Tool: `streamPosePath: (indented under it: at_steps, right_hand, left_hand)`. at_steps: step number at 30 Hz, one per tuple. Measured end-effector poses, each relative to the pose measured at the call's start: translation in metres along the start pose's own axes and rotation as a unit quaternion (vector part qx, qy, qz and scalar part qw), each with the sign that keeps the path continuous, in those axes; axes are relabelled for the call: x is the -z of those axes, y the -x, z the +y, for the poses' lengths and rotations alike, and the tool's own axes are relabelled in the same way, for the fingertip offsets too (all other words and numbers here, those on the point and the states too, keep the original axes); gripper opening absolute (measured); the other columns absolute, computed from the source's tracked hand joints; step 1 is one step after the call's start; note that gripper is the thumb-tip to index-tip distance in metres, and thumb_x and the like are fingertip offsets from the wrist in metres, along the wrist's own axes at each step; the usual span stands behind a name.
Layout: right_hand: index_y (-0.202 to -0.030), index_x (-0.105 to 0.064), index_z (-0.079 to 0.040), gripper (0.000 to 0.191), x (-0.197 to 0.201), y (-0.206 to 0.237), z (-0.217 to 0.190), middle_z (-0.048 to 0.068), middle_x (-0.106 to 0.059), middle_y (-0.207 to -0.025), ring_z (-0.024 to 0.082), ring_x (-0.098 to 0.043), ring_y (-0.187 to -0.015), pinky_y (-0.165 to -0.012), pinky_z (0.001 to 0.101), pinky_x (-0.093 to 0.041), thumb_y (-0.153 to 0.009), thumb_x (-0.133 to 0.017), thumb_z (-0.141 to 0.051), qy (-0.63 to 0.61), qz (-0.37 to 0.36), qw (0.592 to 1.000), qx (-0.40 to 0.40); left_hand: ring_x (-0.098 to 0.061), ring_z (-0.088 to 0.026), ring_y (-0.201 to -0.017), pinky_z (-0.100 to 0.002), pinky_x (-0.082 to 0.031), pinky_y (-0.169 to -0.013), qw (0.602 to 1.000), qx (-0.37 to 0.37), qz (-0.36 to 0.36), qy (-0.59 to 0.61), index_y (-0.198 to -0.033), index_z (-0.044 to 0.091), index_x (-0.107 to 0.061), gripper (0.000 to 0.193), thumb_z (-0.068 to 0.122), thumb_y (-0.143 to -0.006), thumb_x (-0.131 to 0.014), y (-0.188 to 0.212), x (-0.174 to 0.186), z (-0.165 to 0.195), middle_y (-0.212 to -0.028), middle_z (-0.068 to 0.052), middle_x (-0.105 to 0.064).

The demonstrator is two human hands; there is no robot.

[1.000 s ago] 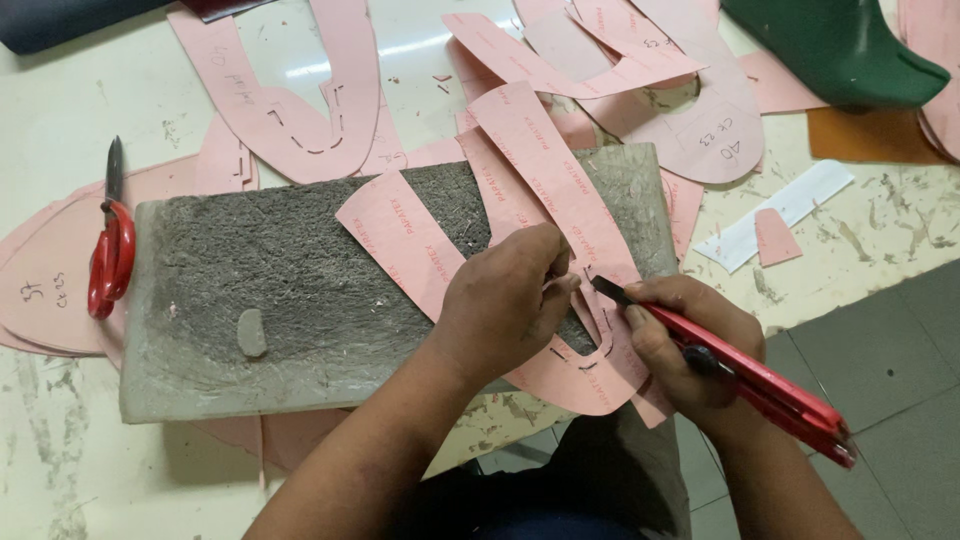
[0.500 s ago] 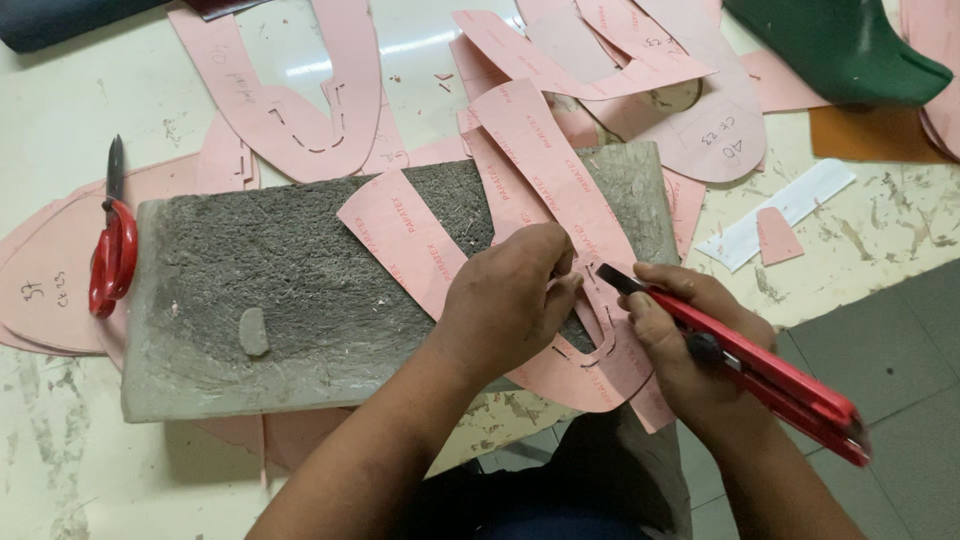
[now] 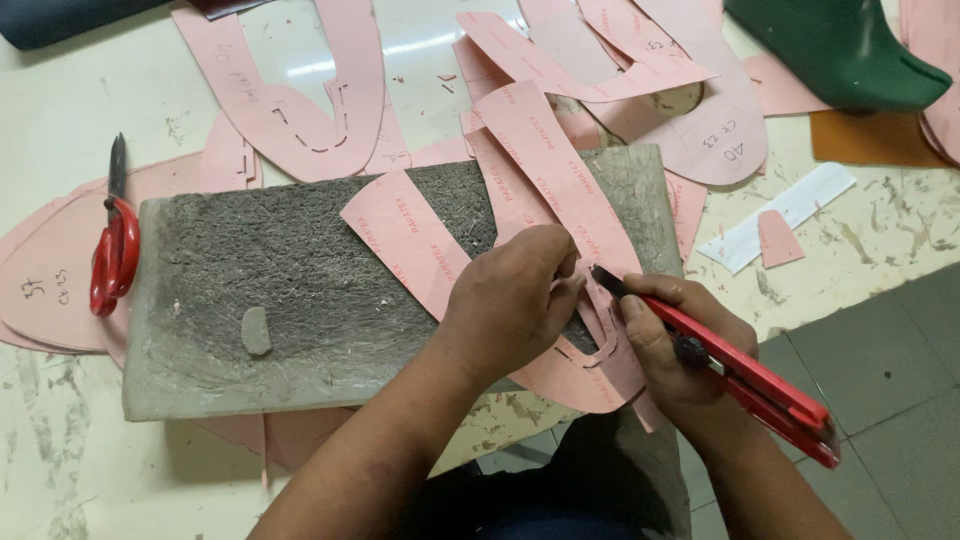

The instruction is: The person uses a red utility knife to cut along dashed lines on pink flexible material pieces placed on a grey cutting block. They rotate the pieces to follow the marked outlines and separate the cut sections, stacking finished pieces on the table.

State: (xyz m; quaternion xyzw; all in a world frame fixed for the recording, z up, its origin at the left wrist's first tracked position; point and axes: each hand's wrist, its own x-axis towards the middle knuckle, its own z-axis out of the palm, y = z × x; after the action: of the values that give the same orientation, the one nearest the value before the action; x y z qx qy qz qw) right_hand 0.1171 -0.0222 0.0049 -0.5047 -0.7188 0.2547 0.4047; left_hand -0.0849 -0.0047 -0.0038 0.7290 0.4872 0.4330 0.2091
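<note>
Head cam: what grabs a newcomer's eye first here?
Two hands meet at centre: the left hand presses a pink U-shaped paper pattern onto a grey, scarred cutting block, while the right hand sets a red utility knife to it. Next come red-handled scissors at the block's left end, and more pink patterns strewn over the white table.

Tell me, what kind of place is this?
Probably a shoemaking or pattern-cutting workshop. Pink paper patterns shaped like shoe parts cover the worktable, the right hand holds a red utility knife to one pattern on a scarred grey cutting slab, and red-handled scissors lie nearby.
</note>
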Motion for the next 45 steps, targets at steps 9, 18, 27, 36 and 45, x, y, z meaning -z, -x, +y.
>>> streamPosePath:
  at_steps: [9, 18, 27, 36, 45]
  right_hand:
    - [-0.113, -0.071, 0.002, 0.023, -0.005, 0.005, 0.002, 0.012, -0.077, -0.097, 0.014, -0.075, -0.086, -0.079, 0.0262, -0.06, -0.098, -0.068, -0.015, 0.007, 0.008, 1.0, -0.02]
    - [-0.111, -0.072, 0.001, 0.019, -0.013, 0.012, 0.01, 0.013, -0.075, -0.092, 0.013, -0.071, -0.081, -0.073, 0.0261, -0.058, -0.096, -0.069, -0.01, -0.01, 0.008, 1.0, 0.004]
    - [-0.108, -0.071, 0.003, 0.018, -0.014, 0.01, 0.01, 0.012, -0.076, -0.094, 0.013, -0.075, -0.083, -0.075, 0.0246, -0.061, -0.096, -0.068, -0.009, -0.001, 0.007, 0.999, 0.031]
    - [-0.108, -0.072, 0.003, 0.016, -0.009, 0.01, 0.016, 0.011, -0.075, -0.092, 0.012, -0.072, -0.079, -0.073, 0.0241, -0.06, -0.096, -0.068, -0.007, 0.023, 0.023, 0.999, 0.037]
    - [-0.113, -0.067, 0.003, 0.017, -0.01, 0.016, 0.016, 0.016, -0.072, -0.108, 0.018, -0.072, -0.097, -0.085, 0.0278, -0.06, -0.096, -0.069, -0.001, -0.002, 0.048, 0.99, 0.134]
  left_hand:
    - [-0.067, -0.03, -0.078, -0.04, -0.052, -0.066, 1.0, -0.014, 0.008, 0.003, -0.094, 0.006, -0.055, 0.018, 0.011, -0.09, -0.072, 0.003, -0.002, -0.002, -0.087, -0.01, -0.063]
    - [-0.067, -0.031, -0.079, -0.041, -0.052, -0.067, 1.0, -0.022, 0.015, 0.01, -0.094, 0.006, -0.055, 0.019, 0.011, -0.091, -0.072, 0.009, 0.001, -0.006, -0.087, -0.011, -0.063]
    - [-0.067, -0.028, -0.075, -0.039, -0.052, -0.064, 1.0, -0.013, 0.003, 0.003, -0.094, 0.007, -0.055, 0.019, 0.012, -0.091, -0.073, 0.009, 0.003, -0.009, -0.086, -0.01, -0.062]
    - [-0.067, -0.029, -0.076, -0.039, -0.052, -0.066, 1.0, -0.015, 0.012, 0.014, -0.094, 0.006, -0.055, 0.019, 0.01, -0.089, -0.073, 0.006, -0.003, -0.006, -0.087, -0.009, -0.062]
    - [-0.066, -0.029, -0.076, -0.039, -0.052, -0.065, 0.999, -0.019, 0.017, 0.019, -0.093, 0.006, -0.054, 0.02, 0.01, -0.091, -0.073, 0.005, 0.001, -0.006, -0.086, -0.01, -0.061]
